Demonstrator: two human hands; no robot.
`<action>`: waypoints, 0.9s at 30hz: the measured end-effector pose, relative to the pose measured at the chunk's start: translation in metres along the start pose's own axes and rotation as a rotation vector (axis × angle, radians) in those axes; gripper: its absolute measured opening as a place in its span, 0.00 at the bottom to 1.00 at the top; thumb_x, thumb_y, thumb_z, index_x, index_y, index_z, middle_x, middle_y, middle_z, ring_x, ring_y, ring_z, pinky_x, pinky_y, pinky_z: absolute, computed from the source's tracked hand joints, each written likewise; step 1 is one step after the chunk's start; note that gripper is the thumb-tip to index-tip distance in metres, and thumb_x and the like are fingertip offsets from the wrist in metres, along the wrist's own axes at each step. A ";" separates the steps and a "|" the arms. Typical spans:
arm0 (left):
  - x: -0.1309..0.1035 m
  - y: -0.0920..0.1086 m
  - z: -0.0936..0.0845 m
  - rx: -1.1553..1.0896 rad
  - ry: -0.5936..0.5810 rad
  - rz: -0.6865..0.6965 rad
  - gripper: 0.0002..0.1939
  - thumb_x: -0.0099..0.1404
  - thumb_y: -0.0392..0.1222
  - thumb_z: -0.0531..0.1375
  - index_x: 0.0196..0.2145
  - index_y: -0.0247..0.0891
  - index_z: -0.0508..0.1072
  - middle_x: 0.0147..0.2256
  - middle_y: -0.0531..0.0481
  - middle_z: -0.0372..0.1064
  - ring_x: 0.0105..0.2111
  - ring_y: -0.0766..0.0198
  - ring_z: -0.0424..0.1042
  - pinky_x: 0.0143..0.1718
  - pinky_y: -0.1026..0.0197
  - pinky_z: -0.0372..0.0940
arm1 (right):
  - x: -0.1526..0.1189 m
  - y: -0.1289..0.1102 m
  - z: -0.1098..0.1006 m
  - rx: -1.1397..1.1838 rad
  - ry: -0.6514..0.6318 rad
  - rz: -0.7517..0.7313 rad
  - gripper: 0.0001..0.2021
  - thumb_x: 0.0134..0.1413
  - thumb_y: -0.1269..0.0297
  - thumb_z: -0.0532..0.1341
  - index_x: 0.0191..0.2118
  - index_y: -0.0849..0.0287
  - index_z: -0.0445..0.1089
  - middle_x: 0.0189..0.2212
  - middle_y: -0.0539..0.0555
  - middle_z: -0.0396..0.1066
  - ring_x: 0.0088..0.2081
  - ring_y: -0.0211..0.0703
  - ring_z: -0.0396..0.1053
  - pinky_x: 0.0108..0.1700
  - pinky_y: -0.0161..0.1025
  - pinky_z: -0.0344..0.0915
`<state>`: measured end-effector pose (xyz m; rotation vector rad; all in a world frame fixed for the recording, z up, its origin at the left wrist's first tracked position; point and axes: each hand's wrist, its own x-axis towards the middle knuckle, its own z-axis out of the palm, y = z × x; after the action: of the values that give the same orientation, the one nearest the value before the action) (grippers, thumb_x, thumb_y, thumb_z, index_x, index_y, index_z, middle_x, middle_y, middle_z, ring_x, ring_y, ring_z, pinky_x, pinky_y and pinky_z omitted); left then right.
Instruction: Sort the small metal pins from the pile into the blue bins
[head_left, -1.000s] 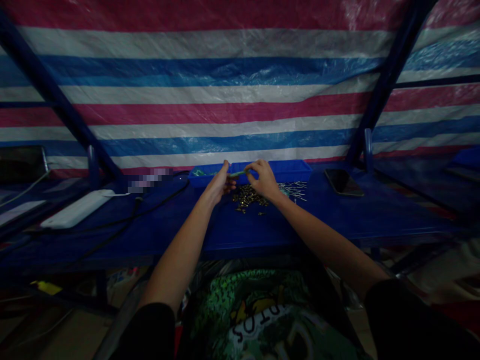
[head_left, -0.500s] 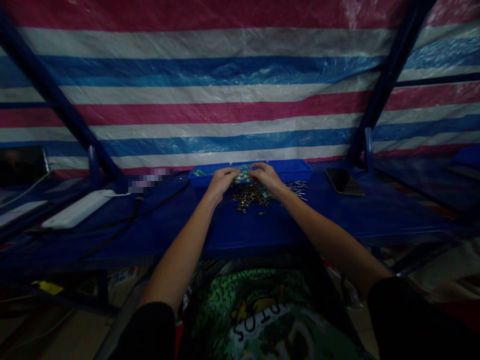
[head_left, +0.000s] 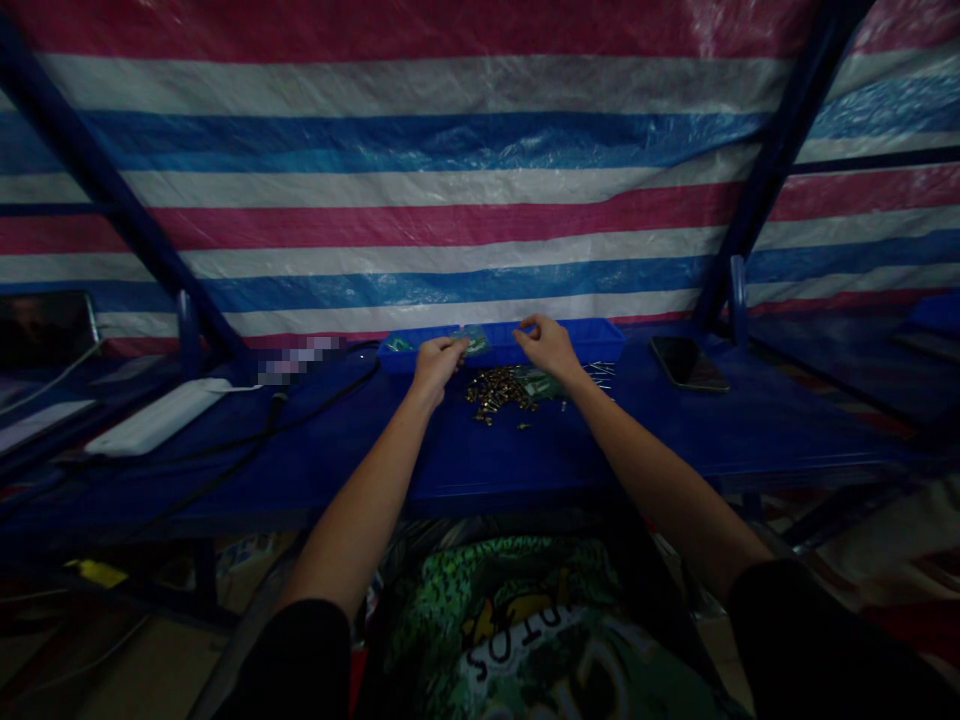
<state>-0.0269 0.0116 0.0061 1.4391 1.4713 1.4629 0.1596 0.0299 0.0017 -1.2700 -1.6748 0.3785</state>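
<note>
My left hand is closed, with thumb and fingers pinching a small clear plastic bag with green on it. To the right, my right hand hovers in front of a blue divided tray; its fingertips are drawn together, and whatever is between them is too small to make out. Below and between the hands lies a heap of small brass-coloured metal parts. Green plastic packets lie at its right side, partly behind my right wrist. Thin silver pins or screws are scattered beyond that wrist.
A dark phone lies on the blue table at right. On the left are a white power strip and black cables. Slanted blue posts stand before a striped plastic sheet.
Both hands were at the small bag; my right hand has let go of it and moved right and slightly up. My left hand keeps the bag, shifted slightly left.
</note>
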 end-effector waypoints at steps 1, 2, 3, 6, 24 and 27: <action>0.003 -0.002 -0.002 -0.031 0.048 -0.011 0.09 0.53 0.43 0.62 0.24 0.34 0.71 0.20 0.52 0.64 0.19 0.70 0.62 0.20 0.67 0.54 | 0.001 0.001 -0.004 -0.053 -0.017 0.023 0.13 0.50 0.57 0.56 0.37 0.60 0.69 0.27 0.53 0.70 0.31 0.42 0.68 0.37 0.39 0.62; 0.007 -0.004 -0.004 -0.069 0.092 -0.026 0.09 0.53 0.43 0.62 0.23 0.34 0.70 0.19 0.53 0.63 0.18 0.71 0.61 0.19 0.68 0.54 | 0.002 0.002 -0.008 -0.100 -0.034 0.051 0.13 0.50 0.56 0.56 0.37 0.60 0.70 0.29 0.55 0.71 0.33 0.44 0.68 0.38 0.40 0.62; 0.010 -0.006 -0.006 -0.116 0.134 -0.041 0.09 0.53 0.43 0.62 0.23 0.34 0.70 0.18 0.53 0.62 0.17 0.71 0.60 0.18 0.68 0.54 | 0.002 0.004 -0.011 -0.142 -0.049 0.076 0.14 0.50 0.55 0.56 0.36 0.59 0.70 0.31 0.56 0.71 0.35 0.46 0.68 0.40 0.41 0.62; 0.020 -0.010 -0.012 -0.281 0.251 -0.074 0.10 0.55 0.43 0.61 0.23 0.34 0.67 0.17 0.55 0.61 0.15 0.73 0.59 0.17 0.69 0.54 | 0.004 0.008 -0.015 -0.229 -0.057 0.122 0.15 0.50 0.53 0.55 0.36 0.58 0.71 0.36 0.59 0.72 0.41 0.49 0.68 0.43 0.44 0.61; 0.013 -0.006 -0.003 -0.393 0.053 -0.116 0.15 0.68 0.48 0.48 0.45 0.34 0.61 0.23 0.49 0.69 0.20 0.68 0.67 0.25 0.65 0.64 | -0.008 0.006 -0.014 -0.567 -0.292 0.183 0.24 0.43 0.49 0.61 0.43 0.61 0.68 0.42 0.65 0.69 0.45 0.60 0.66 0.42 0.53 0.63; 0.011 -0.008 0.004 -0.307 0.035 -0.104 0.18 0.68 0.47 0.47 0.52 0.35 0.56 0.22 0.51 0.67 0.18 0.69 0.65 0.24 0.66 0.63 | -0.008 0.005 -0.014 -0.587 -0.314 0.179 0.23 0.43 0.53 0.61 0.44 0.61 0.68 0.43 0.65 0.69 0.45 0.60 0.66 0.42 0.51 0.63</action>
<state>-0.0283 0.0249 0.0008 1.1398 1.2562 1.5763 0.1739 0.0209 0.0003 -1.8760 -2.0288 0.2008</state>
